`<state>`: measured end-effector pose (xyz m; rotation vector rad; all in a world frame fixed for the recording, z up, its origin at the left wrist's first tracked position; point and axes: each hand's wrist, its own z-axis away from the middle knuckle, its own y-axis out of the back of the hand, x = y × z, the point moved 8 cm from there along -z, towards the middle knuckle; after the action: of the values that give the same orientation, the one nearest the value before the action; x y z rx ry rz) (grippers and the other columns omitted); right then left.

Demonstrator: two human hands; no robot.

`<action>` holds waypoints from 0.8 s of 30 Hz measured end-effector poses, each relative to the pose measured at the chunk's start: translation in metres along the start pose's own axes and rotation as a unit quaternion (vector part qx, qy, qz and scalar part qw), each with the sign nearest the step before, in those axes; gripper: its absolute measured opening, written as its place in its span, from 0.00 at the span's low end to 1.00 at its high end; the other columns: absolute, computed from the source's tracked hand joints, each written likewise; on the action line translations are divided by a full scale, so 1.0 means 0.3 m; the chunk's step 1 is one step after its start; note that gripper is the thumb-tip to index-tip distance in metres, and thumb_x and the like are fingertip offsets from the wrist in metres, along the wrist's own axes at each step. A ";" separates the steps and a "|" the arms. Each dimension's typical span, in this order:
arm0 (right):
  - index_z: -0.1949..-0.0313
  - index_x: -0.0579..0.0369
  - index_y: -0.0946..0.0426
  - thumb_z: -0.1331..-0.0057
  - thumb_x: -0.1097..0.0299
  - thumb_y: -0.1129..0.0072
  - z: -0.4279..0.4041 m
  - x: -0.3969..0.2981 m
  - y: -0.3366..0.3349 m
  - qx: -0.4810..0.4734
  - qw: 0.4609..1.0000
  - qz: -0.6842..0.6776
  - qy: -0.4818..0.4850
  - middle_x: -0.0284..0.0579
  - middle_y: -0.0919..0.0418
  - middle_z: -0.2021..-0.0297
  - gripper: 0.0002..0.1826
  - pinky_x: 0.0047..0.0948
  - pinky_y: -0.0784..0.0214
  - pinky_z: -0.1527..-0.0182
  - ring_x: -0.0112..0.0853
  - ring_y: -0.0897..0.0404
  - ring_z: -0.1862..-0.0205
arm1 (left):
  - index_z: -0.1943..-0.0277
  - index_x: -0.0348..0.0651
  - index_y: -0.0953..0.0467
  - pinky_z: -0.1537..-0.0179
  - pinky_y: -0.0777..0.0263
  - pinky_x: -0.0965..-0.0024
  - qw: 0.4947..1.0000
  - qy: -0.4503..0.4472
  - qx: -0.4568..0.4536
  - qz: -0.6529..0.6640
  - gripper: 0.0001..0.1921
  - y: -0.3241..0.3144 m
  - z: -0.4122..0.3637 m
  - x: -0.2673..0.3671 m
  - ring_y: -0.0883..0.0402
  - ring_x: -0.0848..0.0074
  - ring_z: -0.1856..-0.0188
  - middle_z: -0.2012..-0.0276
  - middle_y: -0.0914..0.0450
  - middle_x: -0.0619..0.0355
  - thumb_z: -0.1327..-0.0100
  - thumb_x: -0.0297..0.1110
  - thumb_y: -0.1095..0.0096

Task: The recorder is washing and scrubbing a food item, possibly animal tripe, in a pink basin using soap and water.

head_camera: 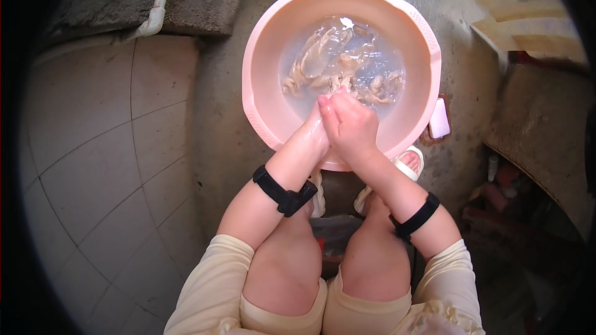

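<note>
Wet beige cloth lies partly under cloudy water in a large pink plastic basin. My right hand is closed over a gathered part of the cloth, near the basin's close side. Pressed against it is my left hand, wet and also gripping the bunched cloth; its fingers are mostly hidden behind the right hand. From the fingertips the cloth spreads down into the water.
A pale bar of soap rests in a brown dish on the wet concrete floor, right of the basin. A white pipe runs along a rough concrete block at upper left. Beneath it is a tiled surface. My sandals stand close to the basin.
</note>
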<state>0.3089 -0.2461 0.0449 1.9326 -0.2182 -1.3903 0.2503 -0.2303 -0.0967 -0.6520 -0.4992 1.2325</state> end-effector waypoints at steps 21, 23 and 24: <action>0.57 0.58 0.32 0.42 0.59 0.48 -0.068 0.275 -0.059 -0.307 0.786 -0.462 -0.273 0.38 0.26 0.64 0.18 0.23 0.35 0.62 0.25 0.28 0.62 | 0.53 0.33 0.32 0.55 0.38 0.76 0.814 -0.153 -0.073 -0.556 0.22 -0.324 0.157 0.118 0.31 0.81 0.56 0.60 0.27 0.55 0.36 0.46 0.61; 0.59 0.60 0.32 0.43 0.65 0.46 -0.091 0.257 -0.034 -0.291 0.819 -0.425 -0.252 0.38 0.25 0.66 0.16 0.20 0.36 0.64 0.23 0.27 0.63 | 0.54 0.35 0.31 0.57 0.36 0.75 0.792 -0.112 -0.084 -0.594 0.19 -0.331 0.165 0.111 0.30 0.79 0.62 0.64 0.27 0.58 0.36 0.43 0.59; 0.59 0.59 0.31 0.44 0.67 0.46 -0.114 0.264 -0.005 -0.232 0.861 -0.385 -0.240 0.39 0.25 0.67 0.14 0.21 0.36 0.64 0.24 0.27 0.65 | 0.56 0.38 0.30 0.61 0.35 0.76 0.766 -0.116 -0.031 -0.632 0.16 -0.263 0.134 0.129 0.30 0.80 0.65 0.68 0.27 0.60 0.37 0.41 0.57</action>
<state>0.3701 -0.2708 -0.0107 1.2591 0.6871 -2.1837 0.2885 -0.2009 -0.0128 -0.0867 -0.9679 -0.0183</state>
